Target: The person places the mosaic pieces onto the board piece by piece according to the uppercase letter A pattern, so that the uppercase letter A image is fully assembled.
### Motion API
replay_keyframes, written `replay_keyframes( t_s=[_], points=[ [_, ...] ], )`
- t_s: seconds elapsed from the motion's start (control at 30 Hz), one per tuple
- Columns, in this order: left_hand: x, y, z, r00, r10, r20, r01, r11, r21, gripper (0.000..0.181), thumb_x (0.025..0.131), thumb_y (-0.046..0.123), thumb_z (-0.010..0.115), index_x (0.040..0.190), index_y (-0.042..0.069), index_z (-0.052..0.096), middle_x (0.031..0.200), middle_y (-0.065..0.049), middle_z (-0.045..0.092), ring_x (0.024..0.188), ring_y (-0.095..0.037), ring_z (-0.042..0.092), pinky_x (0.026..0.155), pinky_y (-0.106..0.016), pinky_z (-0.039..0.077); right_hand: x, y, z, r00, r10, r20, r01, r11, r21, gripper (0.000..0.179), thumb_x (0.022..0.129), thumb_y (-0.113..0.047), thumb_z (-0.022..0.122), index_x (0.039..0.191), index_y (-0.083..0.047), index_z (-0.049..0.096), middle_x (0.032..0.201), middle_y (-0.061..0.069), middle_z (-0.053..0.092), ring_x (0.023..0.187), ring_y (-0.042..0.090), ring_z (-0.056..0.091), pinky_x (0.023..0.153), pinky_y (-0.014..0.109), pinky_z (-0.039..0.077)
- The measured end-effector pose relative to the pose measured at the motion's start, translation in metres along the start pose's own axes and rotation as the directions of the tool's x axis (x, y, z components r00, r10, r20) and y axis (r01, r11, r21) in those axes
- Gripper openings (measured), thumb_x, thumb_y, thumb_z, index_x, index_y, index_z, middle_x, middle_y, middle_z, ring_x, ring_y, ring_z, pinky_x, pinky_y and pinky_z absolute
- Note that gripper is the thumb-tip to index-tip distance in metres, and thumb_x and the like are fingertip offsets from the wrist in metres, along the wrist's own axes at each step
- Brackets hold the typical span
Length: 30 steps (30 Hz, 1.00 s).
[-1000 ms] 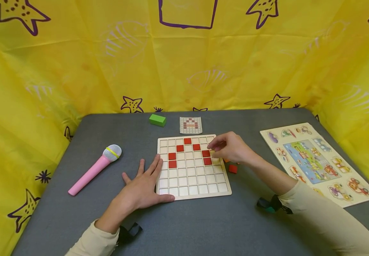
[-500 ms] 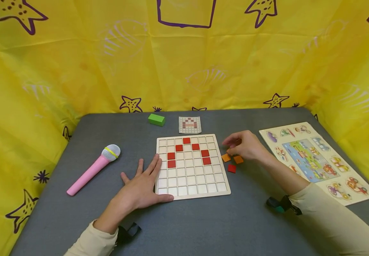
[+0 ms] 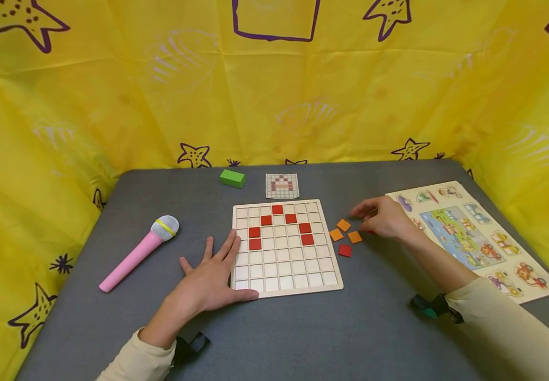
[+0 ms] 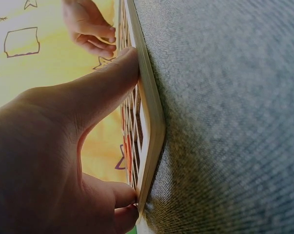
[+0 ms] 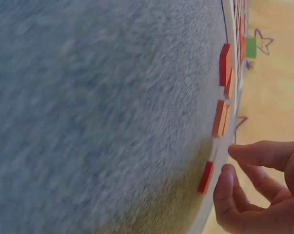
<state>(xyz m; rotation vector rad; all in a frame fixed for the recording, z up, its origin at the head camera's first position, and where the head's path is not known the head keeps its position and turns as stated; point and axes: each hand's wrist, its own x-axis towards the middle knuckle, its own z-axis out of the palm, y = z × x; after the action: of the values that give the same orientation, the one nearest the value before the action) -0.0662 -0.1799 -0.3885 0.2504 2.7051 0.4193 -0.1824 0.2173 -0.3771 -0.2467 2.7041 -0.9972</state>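
Note:
A wooden grid board (image 3: 286, 290) lies flat on the table, with several red tiles (image 3: 277, 209) set in its cells as an arch. My left hand (image 3: 211, 280) is spread at its near left corner; in the left wrist view the thumb (image 4: 103, 87) rests on the board's edge. To the right of the board lie three loose orange tiles (image 3: 343, 225) and a red tile (image 3: 345, 251). Beyond them my right hand (image 3: 381, 218) hovers, fingers bent and nothing between them. Another red tile (image 5: 205, 178) lies close by its fingertips in the right wrist view, mostly hidden by the hand from the head.
Behind the board are a pattern card (image 3: 282, 186) and a green block (image 3: 232, 179). A pink toy microphone (image 3: 138, 254) lies at left. The right forearm passes over a picture puzzle board (image 3: 398, 191) at right. Yellow cloth (image 3: 274, 106) encloses the table's back and sides.
My right hand has moved rightward from the board's right edge, past the orange tiles, uncovering them. The left hand stays on the board, and the tiles on the grid look the same.

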Motion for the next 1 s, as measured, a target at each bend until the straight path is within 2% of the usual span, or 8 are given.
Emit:
replay_keyframes(
  t_s=[0.17, 0.37, 0.6, 1.0],
  points=[
    [-0.001, 0.0, 0.0, 1.0, 0.002, 0.003, -0.002, 1.0, -0.011, 0.128, 0.077, 0.082, 0.071, 0.169, 0.018, 0.01, 0.177, 0.002, -0.004, 0.158, -0.054, 0.0, 0.095, -0.096, 0.001, -0.003, 0.007, -0.003, 1.0, -0.002, 0.0, 0.002, 0.999, -0.045, 0.035, 0.079, 0.003, 0.076, 0.113, -0.002, 0.078, 0.107, 0.017, 0.077, 0.091, 0.026, 0.067, 0.069, 0.029, 0.052],
    [-0.001, 0.0, 0.001, 1.0, 0.002, 0.003, -0.002, 1.0, -0.012, 0.128, 0.077, 0.081, 0.071, 0.169, 0.018, 0.01, 0.177, 0.003, -0.004, 0.158, -0.054, 0.0, 0.095, -0.096, 0.001, -0.005, 0.013, -0.004, 1.0, 0.005, 0.021, -0.004, 0.998, -0.069, 0.035, 0.076, 0.005, 0.074, 0.111, -0.001, 0.078, 0.101, 0.016, 0.075, 0.083, 0.024, 0.061, 0.067, 0.031, 0.049],
    [0.001, -0.001, 0.002, 1.0, 0.003, -0.004, -0.003, 1.0, -0.006, 0.128, 0.077, 0.082, 0.071, 0.169, 0.018, 0.01, 0.177, 0.003, -0.004, 0.158, -0.053, 0.0, 0.095, -0.097, 0.001, -0.005, 0.016, -0.006, 0.999, 0.02, 0.034, -0.018, 0.997, -0.074, 0.034, 0.074, 0.006, 0.075, 0.108, 0.0, 0.077, 0.096, 0.016, 0.071, 0.082, 0.024, 0.058, 0.067, 0.032, 0.046],
    [0.0, -0.001, 0.001, 1.0, 0.001, -0.003, -0.001, 1.0, -0.011, 0.128, 0.077, 0.081, 0.071, 0.169, 0.018, 0.01, 0.177, 0.004, -0.005, 0.159, -0.053, -0.001, 0.096, -0.096, 0.0, -0.006, 0.017, -0.009, 0.999, 0.042, 0.027, -0.039, 0.996, -0.085, 0.033, 0.074, 0.007, 0.076, 0.107, 0.001, 0.077, 0.098, 0.015, 0.074, 0.082, 0.023, 0.059, 0.066, 0.03, 0.047]
  ],
)
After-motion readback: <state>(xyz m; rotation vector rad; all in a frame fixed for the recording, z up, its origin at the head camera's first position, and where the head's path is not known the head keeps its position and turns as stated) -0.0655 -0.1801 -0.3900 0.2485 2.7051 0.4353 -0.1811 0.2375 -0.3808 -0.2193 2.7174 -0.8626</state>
